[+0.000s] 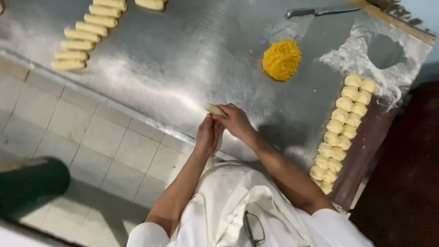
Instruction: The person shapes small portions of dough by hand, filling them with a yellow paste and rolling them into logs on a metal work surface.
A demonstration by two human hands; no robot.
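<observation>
Seen from above your head: at far left, beyond the tiled floor [91, 132], a row of finished dough logs [87, 34] lies lined up on the steel desk [183, 50]. In the middle, at the desk's near edge, your two hands meet. Your left hand [206, 136] is pressed up against your right hand [235, 121], and together they are closed around a small dough roll [214, 109], whose pale end pokes out to the left. Beyond them sits a mound of yellow filling [281, 59], still sizeable, and a knife [315, 11] lies at the far edge. At right, a double column of round dough balls [343, 130] waits by a floured patch [356, 57]. Judging by this, several logs are shaped, and many balls are left.
</observation>
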